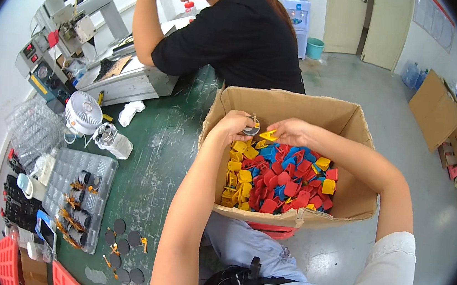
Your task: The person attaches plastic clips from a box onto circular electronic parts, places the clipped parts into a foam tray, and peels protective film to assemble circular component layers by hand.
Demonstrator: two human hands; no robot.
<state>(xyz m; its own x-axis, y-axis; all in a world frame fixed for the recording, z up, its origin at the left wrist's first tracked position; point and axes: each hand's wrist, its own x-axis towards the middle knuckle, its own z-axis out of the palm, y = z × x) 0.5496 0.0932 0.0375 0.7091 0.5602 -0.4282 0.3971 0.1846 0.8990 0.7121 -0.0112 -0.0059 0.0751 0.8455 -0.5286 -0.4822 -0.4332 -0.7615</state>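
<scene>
Above the open cardboard box (299, 101), my left hand (233, 125) is closed on a round dark disc (252, 129) with a small orange tab. Facing it, my right hand (292, 131) pinches a yellow plastic clip (268, 135); a narrow gap separates the clip from the disc. Below both hands lies a heap of small plastic clips, with red ones (272, 180) in the middle, yellow ones (234, 176) mostly at the left, and blue ones (282, 191) mixed in. My fingers partly cover the disc.
On the green table (154, 157) lie several dark discs (123, 246) with orange tabs. A clear tray (102, 185) holds stacked discs (80, 216). Behind it stand a white fan (83, 112) and a machine (76, 29). A person in black (239, 38) sits beyond the box.
</scene>
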